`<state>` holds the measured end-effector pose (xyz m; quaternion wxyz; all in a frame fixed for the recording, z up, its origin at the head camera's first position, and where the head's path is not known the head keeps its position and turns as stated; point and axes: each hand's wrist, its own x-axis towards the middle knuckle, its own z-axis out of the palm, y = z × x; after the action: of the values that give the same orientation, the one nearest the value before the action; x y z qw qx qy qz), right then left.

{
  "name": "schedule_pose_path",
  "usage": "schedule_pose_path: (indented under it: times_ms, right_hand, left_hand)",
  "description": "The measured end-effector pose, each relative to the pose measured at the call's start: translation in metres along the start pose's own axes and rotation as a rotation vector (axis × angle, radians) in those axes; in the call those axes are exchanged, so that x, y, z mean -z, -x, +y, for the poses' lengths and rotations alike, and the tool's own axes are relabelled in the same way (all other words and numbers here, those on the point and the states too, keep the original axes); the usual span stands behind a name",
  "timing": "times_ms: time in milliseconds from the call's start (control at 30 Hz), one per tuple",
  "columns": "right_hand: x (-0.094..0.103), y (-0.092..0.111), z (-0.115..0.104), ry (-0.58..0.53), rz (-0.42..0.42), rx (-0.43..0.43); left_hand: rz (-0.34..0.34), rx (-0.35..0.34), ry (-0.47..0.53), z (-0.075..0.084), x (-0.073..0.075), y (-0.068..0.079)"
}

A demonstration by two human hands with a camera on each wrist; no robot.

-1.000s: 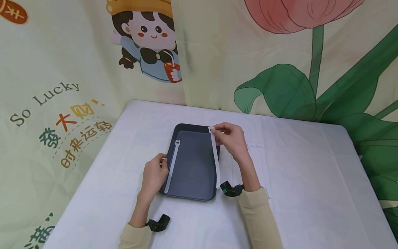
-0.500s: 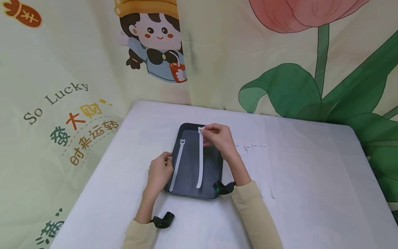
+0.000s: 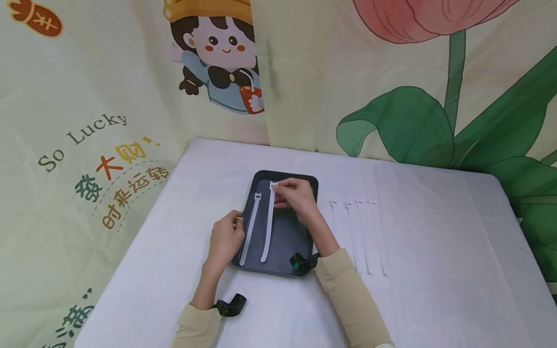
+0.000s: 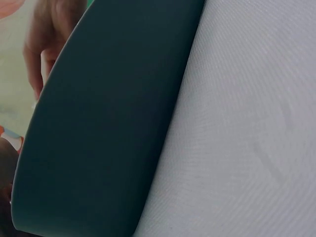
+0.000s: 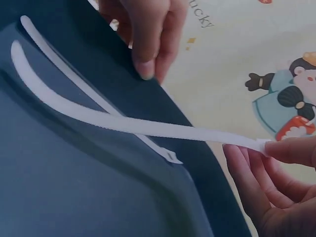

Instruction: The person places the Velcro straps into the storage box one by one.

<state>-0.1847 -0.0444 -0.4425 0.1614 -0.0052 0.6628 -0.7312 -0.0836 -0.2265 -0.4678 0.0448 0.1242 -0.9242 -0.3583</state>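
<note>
Left fingers (image 5: 148, 44) round tray rim (image 3: 287, 175), right fingers (image 5: 241, 173) tight on strap (image 5: 173, 131), four straps (image 3: 364, 237) alongside

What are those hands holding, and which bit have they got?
The right hand pinches a white strap by its wide end. The left hand holds the dark tray by its left edge.

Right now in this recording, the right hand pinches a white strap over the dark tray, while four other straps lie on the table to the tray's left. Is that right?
The side is wrong: the head view shows the four other straps on the table, right of the dark tray. The right hand does pinch a white strap over it.
</note>
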Motion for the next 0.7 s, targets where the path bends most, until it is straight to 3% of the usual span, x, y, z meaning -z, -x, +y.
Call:
schedule_pose_path:
  times_ms: [700]
  right_hand:
    - [-0.022, -0.009, 0.023, -0.011, -0.035, -0.102]
  left_hand:
    - [-0.018, 0.001, 0.005, -0.001, 0.002, -0.001]
